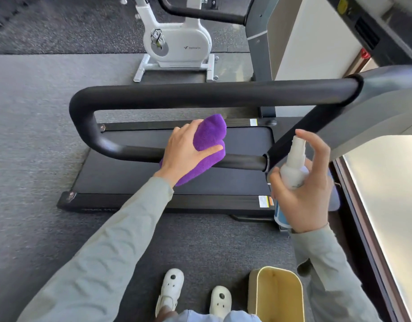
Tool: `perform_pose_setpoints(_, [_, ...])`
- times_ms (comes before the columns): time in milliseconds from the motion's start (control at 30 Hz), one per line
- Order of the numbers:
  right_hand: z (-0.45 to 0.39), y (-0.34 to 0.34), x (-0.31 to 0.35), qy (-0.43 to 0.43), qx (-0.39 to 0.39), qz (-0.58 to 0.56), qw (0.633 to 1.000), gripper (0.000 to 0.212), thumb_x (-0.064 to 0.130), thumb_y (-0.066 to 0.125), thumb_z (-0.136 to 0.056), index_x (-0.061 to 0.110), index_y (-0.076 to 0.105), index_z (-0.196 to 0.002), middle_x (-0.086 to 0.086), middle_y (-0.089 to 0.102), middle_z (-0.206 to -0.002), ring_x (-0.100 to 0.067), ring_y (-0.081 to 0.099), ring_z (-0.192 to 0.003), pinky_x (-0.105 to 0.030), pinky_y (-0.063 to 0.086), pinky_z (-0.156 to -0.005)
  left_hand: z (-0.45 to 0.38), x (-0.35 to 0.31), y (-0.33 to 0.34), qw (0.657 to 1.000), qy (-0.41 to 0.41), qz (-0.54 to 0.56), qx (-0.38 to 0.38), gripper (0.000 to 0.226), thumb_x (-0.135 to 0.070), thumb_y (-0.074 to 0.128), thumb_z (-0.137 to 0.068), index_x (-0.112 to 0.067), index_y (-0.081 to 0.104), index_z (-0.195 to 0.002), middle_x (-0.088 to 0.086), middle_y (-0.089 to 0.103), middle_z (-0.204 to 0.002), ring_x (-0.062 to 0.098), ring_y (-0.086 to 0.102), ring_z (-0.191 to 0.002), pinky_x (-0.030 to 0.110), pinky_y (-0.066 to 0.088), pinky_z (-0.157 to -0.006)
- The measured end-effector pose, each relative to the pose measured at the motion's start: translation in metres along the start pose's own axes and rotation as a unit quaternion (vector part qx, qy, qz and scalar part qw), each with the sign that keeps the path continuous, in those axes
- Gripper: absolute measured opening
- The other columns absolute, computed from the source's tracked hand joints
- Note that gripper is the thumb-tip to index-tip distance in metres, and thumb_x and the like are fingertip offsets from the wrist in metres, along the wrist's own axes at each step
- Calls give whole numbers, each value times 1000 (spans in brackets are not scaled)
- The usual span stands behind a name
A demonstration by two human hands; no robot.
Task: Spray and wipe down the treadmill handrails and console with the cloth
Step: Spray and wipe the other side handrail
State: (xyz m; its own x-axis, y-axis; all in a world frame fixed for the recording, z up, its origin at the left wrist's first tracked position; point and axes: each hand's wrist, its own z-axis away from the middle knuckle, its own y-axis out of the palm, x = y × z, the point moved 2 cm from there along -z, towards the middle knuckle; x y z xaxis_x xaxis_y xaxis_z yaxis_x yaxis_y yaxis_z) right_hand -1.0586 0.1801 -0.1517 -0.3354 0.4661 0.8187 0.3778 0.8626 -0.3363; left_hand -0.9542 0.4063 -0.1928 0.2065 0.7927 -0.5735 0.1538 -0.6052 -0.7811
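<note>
Treadmill [177, 180], black deck, lies across the grey floor w/ a looped black handrail [200, 91] above it. L hand [186, 154] grips a bunched purple cloth [209, 145], pressing it onto the handrail's near bar. R hand [305, 189] is wrapped round a white spray bottle [293, 168], upright just right of the bar's end, index finger raised over the nozzle.

Purple cloth [209, 145], black handrail [200, 91], black treadmill deck [135, 177] with white-and-orange stickers. White spray bottle [293, 166] with blue label (lower part), pale grey-green sleeves [121, 240], white shoes [170, 289] with dark holes. Grey speckled carpet [37, 135], white bike [177, 43], cream-yellow bin [277, 296].
</note>
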Motion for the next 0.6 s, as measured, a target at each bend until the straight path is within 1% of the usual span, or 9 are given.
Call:
perform_pose_setpoints(67, [1,1,-3,-1,-3,10,1000,66,-7,61,-75,26,42,-130,-12,52,-63,-34,48,-47,-44,47,-49,-3,4,-1,999,25,22,10,87,-81,57,-67,-26,45,-135,-2,59,-114,18,45,-99,32,36,-86])
perform_pose_setpoints(167, [1,5,-5,7,1,17,1000,67,-8,62,-75,27,41,-130,-10,53,-65,-32,49,-50,-42,48,-51,-6,5,9,983,56,-149,90,100,-90,41,-65,-32,34,-146,4,49,-116,18,34,-99,34,29,-88])
perform_pose_setpoints(200, [1,6,-5,9,3,13,1000,67,-8,62,-76,26,41,-130,-10,53,-64,-33,49,-50,-42,48,-51,-5,6,14,972,59,-207,99,101,-89,40,-67,-31,28,-150,7,46,-120,21,35,-102,36,29,-90])
perform_pose_setpoints(267, [0,7,-5,7,2,8,1000,67,-7,62,-76,25,41,-131,-10,53,-62,-32,49,-49,-40,48,-51,-1,4,21,961,57,-261,69,101,-84,45,-73,-29,20,-154,10,43,-125,26,39,-109,43,30,-95])
perform_pose_setpoints(300, [0,8,-4,5,3,10,1000,67,-7,62,-76,25,41,-131,-9,53,-62,-31,49,-49,-38,48,-51,1,2,21,963,67,-259,39,98,-80,50,-74,-29,22,-153,10,43,-127,29,40,-112,47,28,-97])
perform_pose_setpoints(367, [-1,8,-5,6,5,14,1000,67,-8,63,-76,25,41,-130,-6,53,-65,-29,49,-50,-35,48,-51,6,2,22,968,125,-217,7,81,-68,61,-77,-30,41,-145,7,47,-130,31,42,-120,52,27,-103])
perform_pose_setpoints(433, [-1,9,-7,8,3,17,1000,67,-9,62,-77,26,41,-130,-5,52,-67,-30,48,-50,-34,47,-51,14,7,24,973,167,-154,42,60,-53,69,-81,-26,57,-133,4,53,-132,29,47,-123,54,33,-105])
perform_pose_setpoints(500, [-1,11,-9,16,0,15,1000,67,-8,62,-77,26,41,-130,-4,51,-66,-32,49,-50,-38,49,-51,21,12,28,973,155,-152,78,52,-49,67,-85,-26,60,-131,0,55,-133,25,48,-125,48,38,-102])
perform_pose_setpoints(600, [-1,13,-12,18,-2,10,1000,67,-8,62,-76,28,41,-129,2,51,-71,-32,48,-50,-39,49,-52,18,10,35,967,118,-213,74,52,-57,50,-92,-27,56,-135,-3,56,-132,25,49,-121,45,43,-95])
